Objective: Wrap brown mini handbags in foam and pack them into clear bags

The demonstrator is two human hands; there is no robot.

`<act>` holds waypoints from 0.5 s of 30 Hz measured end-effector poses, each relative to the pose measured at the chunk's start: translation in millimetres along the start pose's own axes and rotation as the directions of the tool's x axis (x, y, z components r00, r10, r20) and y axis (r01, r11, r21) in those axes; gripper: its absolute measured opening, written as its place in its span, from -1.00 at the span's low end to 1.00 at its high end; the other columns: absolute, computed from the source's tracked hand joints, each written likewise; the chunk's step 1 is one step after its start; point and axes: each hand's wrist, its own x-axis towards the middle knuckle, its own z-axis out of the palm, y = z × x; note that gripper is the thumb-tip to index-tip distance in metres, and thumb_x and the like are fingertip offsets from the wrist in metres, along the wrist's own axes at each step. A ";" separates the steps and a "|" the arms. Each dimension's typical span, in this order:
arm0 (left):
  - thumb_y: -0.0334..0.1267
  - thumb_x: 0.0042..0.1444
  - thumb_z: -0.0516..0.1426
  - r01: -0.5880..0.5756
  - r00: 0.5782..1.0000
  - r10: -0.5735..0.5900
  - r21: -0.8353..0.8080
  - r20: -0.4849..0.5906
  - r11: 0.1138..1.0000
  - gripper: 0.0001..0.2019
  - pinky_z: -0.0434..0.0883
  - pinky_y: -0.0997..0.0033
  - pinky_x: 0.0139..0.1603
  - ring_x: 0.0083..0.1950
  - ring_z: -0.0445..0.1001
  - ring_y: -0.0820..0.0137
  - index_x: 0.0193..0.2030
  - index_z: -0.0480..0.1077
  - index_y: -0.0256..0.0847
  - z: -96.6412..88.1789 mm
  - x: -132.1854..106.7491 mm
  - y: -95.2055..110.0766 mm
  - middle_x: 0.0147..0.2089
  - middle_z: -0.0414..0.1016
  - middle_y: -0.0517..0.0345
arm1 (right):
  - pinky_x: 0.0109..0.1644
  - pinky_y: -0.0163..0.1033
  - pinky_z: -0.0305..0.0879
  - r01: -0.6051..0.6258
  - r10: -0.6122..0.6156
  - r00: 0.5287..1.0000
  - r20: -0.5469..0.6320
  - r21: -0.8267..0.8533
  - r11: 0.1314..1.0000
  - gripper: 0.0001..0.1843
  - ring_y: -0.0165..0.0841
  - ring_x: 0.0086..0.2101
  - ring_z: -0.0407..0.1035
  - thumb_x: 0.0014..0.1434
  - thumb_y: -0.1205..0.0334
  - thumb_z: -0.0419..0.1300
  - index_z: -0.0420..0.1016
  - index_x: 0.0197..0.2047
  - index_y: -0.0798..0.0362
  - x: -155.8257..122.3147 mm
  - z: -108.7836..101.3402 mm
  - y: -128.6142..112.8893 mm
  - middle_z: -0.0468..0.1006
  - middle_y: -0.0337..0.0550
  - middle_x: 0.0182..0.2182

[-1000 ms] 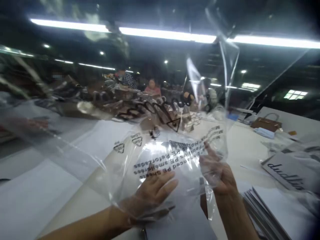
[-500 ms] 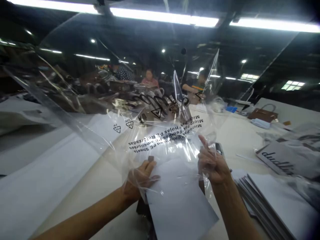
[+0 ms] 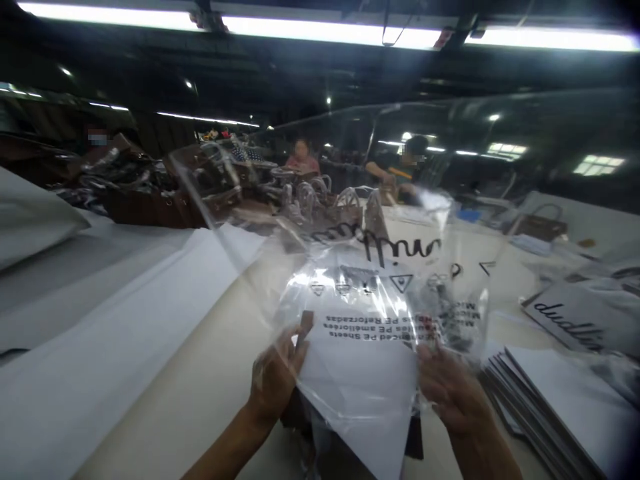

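A large clear plastic bag (image 3: pixel 330 293) with black printing is spread in front of me, its upper part billowing. A white sheet (image 3: pixel 360 400) lies against or within its lower part. Dark brown pieces of an item (image 3: pixel 414 440) show beneath the sheet; the rest is covered. My left hand (image 3: pixel 277 373) is closed at the left edge, gripping the plastic beside a small brown tab (image 3: pixel 307 323). On the opposite edge, my right hand (image 3: pixel 453 383) has its fingers bent on the plastic, somewhat blurred.
A stack of grey-edged boards (image 3: pixel 545 407) and a wrapped bag with lettering (image 3: pixel 565 317) lie on the right. Long white paper (image 3: pixel 125 347) covers the left of the table. Wrapped brown bags (image 3: pixel 150 193) are piled behind. Two people (image 3: pixel 303 160) are farther back.
The plastic bag's raised top has dropped and swung to the right, and its printing sits lower. My right hand has moved lower, its pointing index finger now bent. The white sheet has shifted.
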 end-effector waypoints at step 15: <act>-0.41 0.00 0.10 0.425 0.884 0.004 -0.808 0.468 0.408 -0.50 0.27 0.65 -0.50 -0.22 0.41 0.44 0.13 0.17 -0.18 -62.3 58.4 23.7 0.01 0.35 -0.02 | -0.77 -0.57 0.07 0.185 -0.233 0.951 -0.205 -0.228 0.956 -0.40 -0.67 -0.76 0.02 0.02 0.22 0.26 0.13 0.10 -0.19 0.0 3.2 23.9 0.53 -0.20 -0.33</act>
